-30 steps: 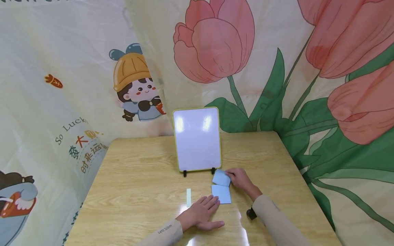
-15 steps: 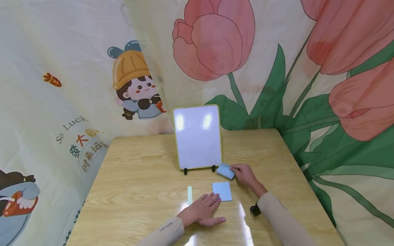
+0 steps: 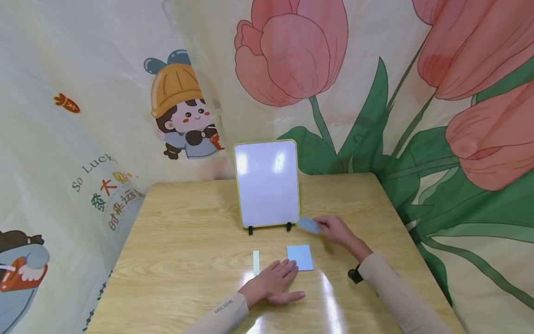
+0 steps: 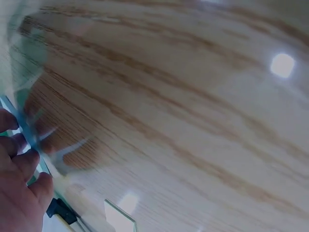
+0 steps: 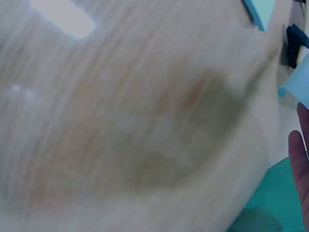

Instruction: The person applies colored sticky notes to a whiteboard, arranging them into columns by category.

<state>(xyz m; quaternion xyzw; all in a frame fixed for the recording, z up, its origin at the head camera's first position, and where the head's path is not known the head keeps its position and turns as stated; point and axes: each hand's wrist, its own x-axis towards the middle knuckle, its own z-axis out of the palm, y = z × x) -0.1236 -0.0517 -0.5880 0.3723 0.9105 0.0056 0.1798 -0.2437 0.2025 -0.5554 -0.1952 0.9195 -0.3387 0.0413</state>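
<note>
A blue sticky note (image 3: 308, 225) is pinched by one edge in my right hand (image 3: 335, 229), above the table beside the whiteboard's lower right corner. In the right wrist view the note (image 5: 298, 84) looks bent, and only part of the right hand (image 5: 300, 169) shows. The pad of blue sticky notes (image 3: 301, 258) lies on the table. My left hand (image 3: 275, 283) rests palm down with fingers extended, its fingertips on the pad's left edge. At the left wrist view's edge, the left hand (image 4: 21, 188) meets the pad's side (image 4: 26, 130).
A small whiteboard (image 3: 267, 185) with a yellow rim stands upright on black feet (image 3: 250, 230). A pale green strip (image 3: 256, 263) lies left of the pad. Printed fabric (image 3: 292, 60) hangs behind the wooden table (image 3: 183, 241).
My right hand has drawn the sticky note away from the pad, moving back and to the right and raising it near the whiteboard. The left hand has stayed at the pad.
</note>
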